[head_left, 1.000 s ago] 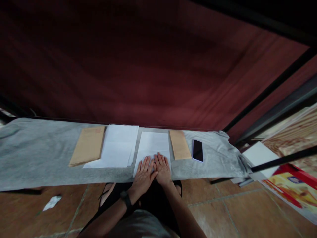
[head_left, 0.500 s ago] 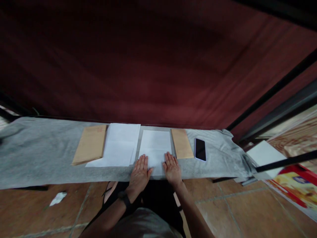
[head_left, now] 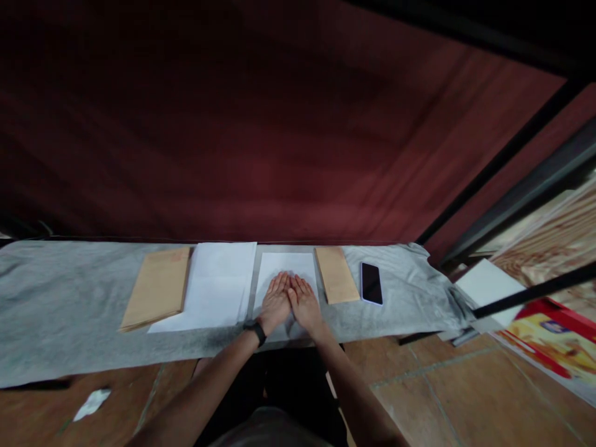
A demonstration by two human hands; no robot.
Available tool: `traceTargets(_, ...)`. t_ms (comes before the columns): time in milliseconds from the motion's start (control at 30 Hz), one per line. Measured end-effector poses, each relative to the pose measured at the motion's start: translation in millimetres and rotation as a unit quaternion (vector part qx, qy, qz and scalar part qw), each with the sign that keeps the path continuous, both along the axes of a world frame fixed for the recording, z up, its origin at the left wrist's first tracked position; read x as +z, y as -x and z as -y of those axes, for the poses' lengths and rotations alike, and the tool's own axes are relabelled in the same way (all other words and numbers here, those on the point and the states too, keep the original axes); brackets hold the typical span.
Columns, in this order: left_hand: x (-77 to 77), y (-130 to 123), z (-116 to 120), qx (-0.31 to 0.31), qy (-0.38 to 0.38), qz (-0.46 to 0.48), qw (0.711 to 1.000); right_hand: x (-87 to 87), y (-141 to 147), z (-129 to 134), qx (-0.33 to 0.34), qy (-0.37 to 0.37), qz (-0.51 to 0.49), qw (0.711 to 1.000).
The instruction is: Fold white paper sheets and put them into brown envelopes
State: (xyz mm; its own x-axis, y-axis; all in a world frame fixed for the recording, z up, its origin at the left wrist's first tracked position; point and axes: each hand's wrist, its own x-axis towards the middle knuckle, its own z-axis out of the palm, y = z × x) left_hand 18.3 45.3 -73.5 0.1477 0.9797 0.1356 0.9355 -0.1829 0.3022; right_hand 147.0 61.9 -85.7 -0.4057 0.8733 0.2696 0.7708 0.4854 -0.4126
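Observation:
A white sheet of paper point(head_left: 265, 266) lies on the grey cloth in front of me. My left hand point(head_left: 276, 302) rests on its middle with the fingers stretched out. Right beside it, touching at the thumbs, my right hand point(head_left: 303, 302) lies on the same sheet, fingers extended too. Both hands hide the sheet's centre, so any crease there cannot be made out. To the left is a stack of white paper point(head_left: 214, 285), partly under a pile of brown envelopes point(head_left: 158, 282). A single brown envelope point(head_left: 338, 276) lies just right of the sheet.
A phone point(head_left: 371, 284) lies right of the single envelope. Grey cloth point(head_left: 69, 298) covers the narrow table, with a dark red curtain point(head_left: 279, 155) behind. Black metal bars point(head_left: 493, 167) and a red and yellow box point(head_left: 554, 341) stand at right. Crumpled white paper point(head_left: 92, 403) lies on the floor.
My hands have moved from the sheet's near left and right sides inward and farther up, and now meet at its middle. The view has shifted slightly.

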Motion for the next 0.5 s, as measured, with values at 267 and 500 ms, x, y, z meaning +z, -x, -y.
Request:
traceTargets(267,-17.1,23.4,-49.4,0.005,0.034,-0.037,0.999,-5.4,20.7,-51.8,-0.001,0.01,0.057,0.998)
traceTargets(500,-26.9,37.0,-69.2,0.058,0.012,-0.039,0.997,-14.7,18.4,-73.5,-0.043,0.013,0.068,0.997)
